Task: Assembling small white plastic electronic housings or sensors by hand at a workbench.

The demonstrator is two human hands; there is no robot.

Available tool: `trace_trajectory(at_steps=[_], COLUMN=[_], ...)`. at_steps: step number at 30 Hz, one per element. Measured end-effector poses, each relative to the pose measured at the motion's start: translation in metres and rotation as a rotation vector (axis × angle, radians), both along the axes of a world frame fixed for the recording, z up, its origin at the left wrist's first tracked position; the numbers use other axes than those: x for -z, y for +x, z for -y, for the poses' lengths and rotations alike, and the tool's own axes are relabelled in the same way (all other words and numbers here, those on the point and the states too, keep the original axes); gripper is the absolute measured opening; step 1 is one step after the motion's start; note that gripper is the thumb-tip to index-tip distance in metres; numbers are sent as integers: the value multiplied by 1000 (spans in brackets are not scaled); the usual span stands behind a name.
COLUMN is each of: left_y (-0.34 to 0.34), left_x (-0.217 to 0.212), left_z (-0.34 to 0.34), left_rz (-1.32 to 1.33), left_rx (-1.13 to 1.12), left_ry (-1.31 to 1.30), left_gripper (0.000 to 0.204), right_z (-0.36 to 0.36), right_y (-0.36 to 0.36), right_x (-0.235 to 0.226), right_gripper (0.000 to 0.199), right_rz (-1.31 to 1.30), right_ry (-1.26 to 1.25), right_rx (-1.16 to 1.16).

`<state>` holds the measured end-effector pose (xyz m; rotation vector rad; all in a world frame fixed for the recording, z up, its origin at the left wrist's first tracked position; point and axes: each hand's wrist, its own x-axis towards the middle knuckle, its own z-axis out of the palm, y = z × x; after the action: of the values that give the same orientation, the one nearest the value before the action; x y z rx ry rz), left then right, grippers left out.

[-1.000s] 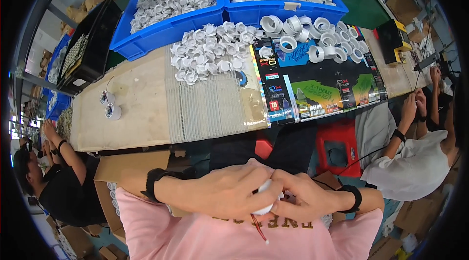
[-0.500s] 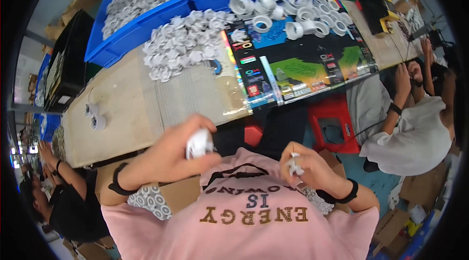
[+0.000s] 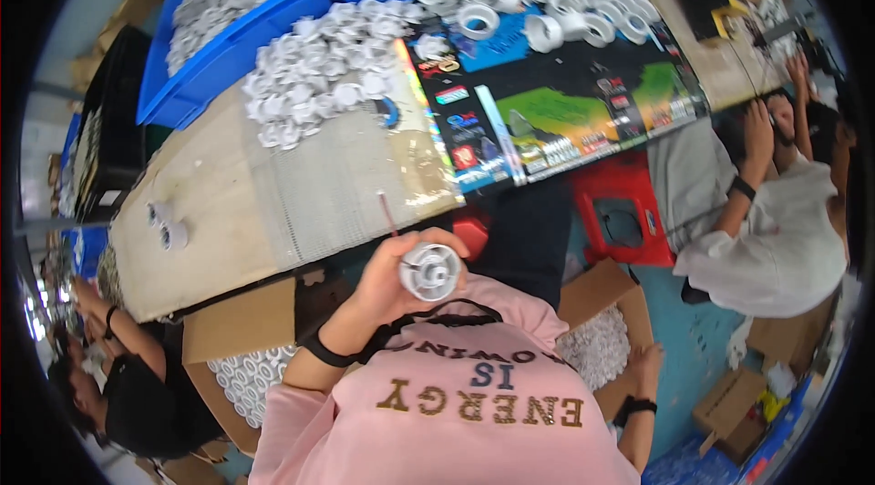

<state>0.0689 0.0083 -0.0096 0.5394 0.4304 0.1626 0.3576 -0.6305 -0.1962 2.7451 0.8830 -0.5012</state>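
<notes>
My left hand (image 3: 401, 280) is closed around a round white plastic housing (image 3: 430, 272) just in front of my chest. The open face of the housing shows an inner ring and hub. Past its fingers, a thin reddish rod or wire (image 3: 387, 214) reaches up toward the table edge. My right hand (image 3: 647, 365) is low at the right, at the rim of a cardboard box (image 3: 643, 314) that contains many small white pieces (image 3: 597, 345). Its fingers are too indistinct to show whether it grips anything.
Blue bins (image 3: 232, 36) of white parts stand at the table's far side. Small white caps (image 3: 314, 75) and larger white rings (image 3: 478, 20) lie in front. Another box (image 3: 239, 339) holds ring-shaped parts at lower left. A red stool (image 3: 629, 221) and co-workers are on the sides.
My left hand has moved right, turning the housing's open face into view. The right hand, which held small white pieces before my chest, has dropped down to the right-hand box.
</notes>
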Motion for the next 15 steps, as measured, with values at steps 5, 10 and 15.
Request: trace_trajectory(at_steps=[5, 10, 15], left_y=[1, -18, -43], left_x=[-5, -12, -4], left_z=[7, 6, 12], left_rz=[-155, -185, -91], left_rx=[-91, -156, -311], left_ry=[18, 209, 280], left_gripper=[45, 44, 45], right_z=[-301, -520, -670], right_y=[5, -63, -93], right_x=[-105, -194, -217], right_gripper=[26, 18, 16], right_rz=[-278, -538, -423], right_ry=[653, 981, 926], right_rx=[224, -398, -846])
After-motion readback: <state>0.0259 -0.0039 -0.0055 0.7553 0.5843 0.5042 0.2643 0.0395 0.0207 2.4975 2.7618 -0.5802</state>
